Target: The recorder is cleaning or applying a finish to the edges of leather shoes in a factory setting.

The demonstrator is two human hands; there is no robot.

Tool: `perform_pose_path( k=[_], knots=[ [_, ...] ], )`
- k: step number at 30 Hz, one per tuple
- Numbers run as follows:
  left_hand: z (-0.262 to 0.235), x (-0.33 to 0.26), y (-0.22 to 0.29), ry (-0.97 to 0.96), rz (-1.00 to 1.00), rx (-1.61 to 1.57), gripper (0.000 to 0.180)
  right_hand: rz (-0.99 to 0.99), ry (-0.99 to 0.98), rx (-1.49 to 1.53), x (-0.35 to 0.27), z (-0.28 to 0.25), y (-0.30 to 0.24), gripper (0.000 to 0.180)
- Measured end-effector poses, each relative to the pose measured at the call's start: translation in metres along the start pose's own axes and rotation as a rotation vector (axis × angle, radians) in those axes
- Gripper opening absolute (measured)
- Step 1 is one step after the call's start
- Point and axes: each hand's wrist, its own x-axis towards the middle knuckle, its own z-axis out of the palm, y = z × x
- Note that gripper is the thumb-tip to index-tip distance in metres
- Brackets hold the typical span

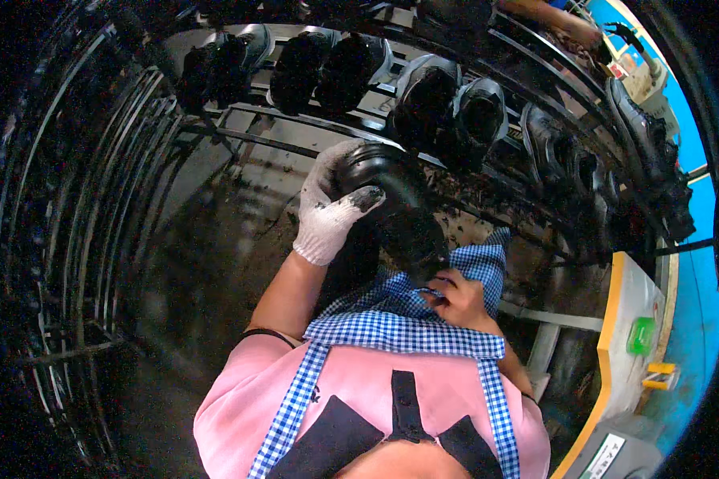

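Left hand, in a soiled white knit glove, grips the upper end of a black shoe, fingers wrapped around it. Shoe held over the blue checked apron. Right hand, bare, fingers curled against the shoe's lower end. Rack of black shoes behind.

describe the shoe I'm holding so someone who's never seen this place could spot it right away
Start at the long metal rack across the top, lined with dark shoes. Just below its middle, a black shoe is gripped by the white-gloved left hand and bare right hand. It alone is off the rack.
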Motion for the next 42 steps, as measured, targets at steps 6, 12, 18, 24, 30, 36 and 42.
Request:
perform_pose_path(
  k=[6,12,18,24,30,36,42],
  knots=[
    [0.01,0.002,0.005,-0.331,-0.041,0.181,0.061,0.24,0.021,0.279,0.068,-0.089,-0.024,0.053],
    [0.021,-0.01,-0.006,-0.436,-0.234,0.172,0.069,-0.049,-0.02,0.001,0.1,-0.11,-0.028,0.036],
    [0.03,-0.011,-0.002,-0.493,-0.199,0.19,0.064,-0.056,-0.048,-0.11,0.099,-0.12,-0.027,0.036],
    [0.032,-0.015,-0.006,-0.535,-0.168,0.296,0.063,-0.068,-0.042,-0.133,0.094,-0.116,-0.026,0.039],
    [0.034,-0.016,-0.008,-0.504,-0.23,0.216,0.062,-0.044,-0.03,-0.125,0.092,-0.118,-0.025,0.042],
    [0.032,-0.015,-0.012,-0.477,-0.229,0.291,0.064,-0.048,-0.036,-0.151,0.093,-0.121,-0.023,0.044],
    [0.032,-0.014,-0.015,-0.457,-0.258,0.206,0.066,-0.029,-0.083,-0.141,0.091,-0.136,-0.019,0.043]
  ],
)
